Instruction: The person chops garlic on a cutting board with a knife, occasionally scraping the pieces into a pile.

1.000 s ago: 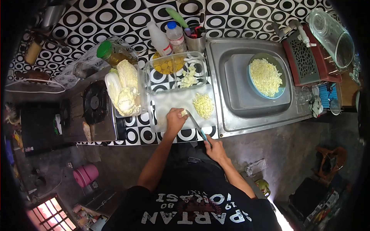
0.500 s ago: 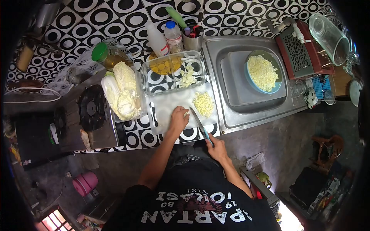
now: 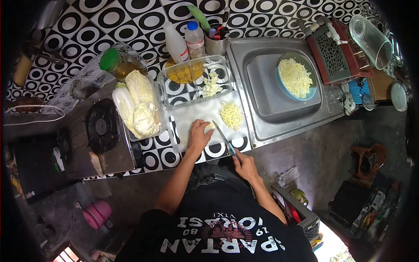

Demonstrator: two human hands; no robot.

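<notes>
My left hand point(image 3: 200, 135) rests on a translucent cutting board point(image 3: 183, 124), its fingers closed on a small pale vegetable piece point(image 3: 211, 126). My right hand point(image 3: 245, 166) is wrapped round the blue handle of a knife point(image 3: 224, 136). The blade slants up and left, its tip right beside the piece. A heap of finely chopped pale-yellow vegetable point(image 3: 230, 115) lies on the board just right of the blade. Behind the board sits a divided glass container point(image 3: 164, 92), with larger pale pieces point(image 3: 211, 85) in its right compartment.
Napa cabbages point(image 3: 140, 105) fill a tray at left, beside the stove point(image 3: 103, 124). To the right, a bowl of chopped cabbage point(image 3: 296, 78) stands in the steel sink point(image 3: 257, 134). Bottles point(image 3: 195, 39) and a utensil cup point(image 3: 217, 43) line the tiled wall.
The camera view has shifted slightly. The fingers of my left hand have moved a little on the piece; the knife stays beside it, in my right hand.
</notes>
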